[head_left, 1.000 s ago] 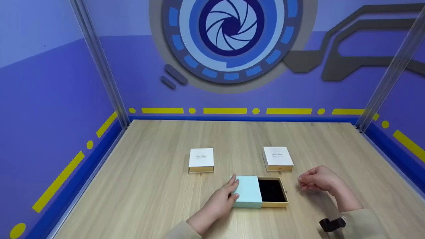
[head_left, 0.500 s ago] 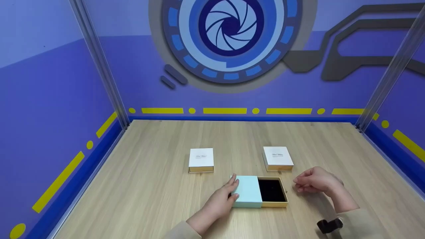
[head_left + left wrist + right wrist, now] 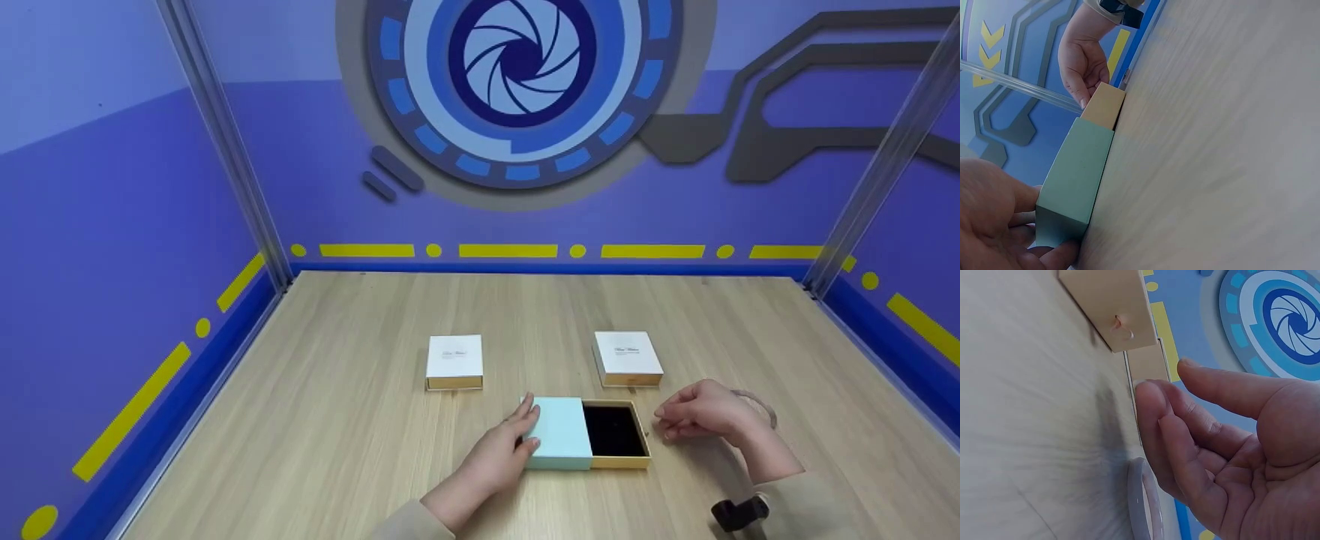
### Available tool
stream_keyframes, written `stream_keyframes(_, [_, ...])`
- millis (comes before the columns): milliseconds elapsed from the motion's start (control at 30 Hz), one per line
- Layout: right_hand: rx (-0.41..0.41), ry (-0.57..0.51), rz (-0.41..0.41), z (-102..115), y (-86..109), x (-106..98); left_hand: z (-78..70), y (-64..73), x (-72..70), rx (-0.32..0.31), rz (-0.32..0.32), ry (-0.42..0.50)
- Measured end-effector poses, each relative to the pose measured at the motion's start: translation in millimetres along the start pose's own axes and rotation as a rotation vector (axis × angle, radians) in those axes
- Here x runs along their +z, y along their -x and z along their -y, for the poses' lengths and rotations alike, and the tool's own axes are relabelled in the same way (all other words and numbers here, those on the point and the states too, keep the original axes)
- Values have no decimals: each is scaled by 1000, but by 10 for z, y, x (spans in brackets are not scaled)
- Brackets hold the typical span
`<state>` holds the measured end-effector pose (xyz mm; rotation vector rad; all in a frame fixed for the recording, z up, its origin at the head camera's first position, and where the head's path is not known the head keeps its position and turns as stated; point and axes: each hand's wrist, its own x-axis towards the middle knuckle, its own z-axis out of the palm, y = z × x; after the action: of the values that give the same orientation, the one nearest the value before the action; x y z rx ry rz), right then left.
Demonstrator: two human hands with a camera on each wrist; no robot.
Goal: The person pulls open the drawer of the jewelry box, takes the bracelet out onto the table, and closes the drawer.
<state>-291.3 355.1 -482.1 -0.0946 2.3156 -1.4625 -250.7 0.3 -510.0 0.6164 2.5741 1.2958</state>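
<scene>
A mint-green sliding drawer box (image 3: 555, 427) lies on the table, its gold-edged drawer (image 3: 619, 463) with black lining pulled partly out to the right. At the sleeve's left end, my left hand (image 3: 495, 454) grips it with thumb and fingers; the left wrist view shows the same box (image 3: 1075, 169) from its end. My right hand (image 3: 709, 411) hovers just right of the drawer's small pull tab, fingers loosely bent and thumb apart, holding nothing. A pale bangle (image 3: 1145, 506) lies on the table beyond the right hand, partly hidden by it in the head view.
Two white-topped boxes with gold sides, the left one (image 3: 455, 358) and the right one (image 3: 628, 356), stand farther back on the wooden table (image 3: 360, 322). Blue-purple panels (image 3: 300, 165) enclose the table at the back and sides.
My right hand has moved left, closer to the drawer's end, and the bangle behind it has come into sight. The left hand and the boxes have stayed in place.
</scene>
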Motion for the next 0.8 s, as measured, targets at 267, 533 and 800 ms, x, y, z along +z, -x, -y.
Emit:
stream_keyframes(267, [-6, -7, 7, -37, -39, 38, 3, -4, 7, -12, -1, -6])
stream_keyframes(533, [-7, -86, 71, -44, -54, 65, 20, 7, 7, 25, -1, -7])
stream_keyframes(800, [-27, -83, 84, -31, -60, 98, 24, 5, 5, 15, 3, -3])
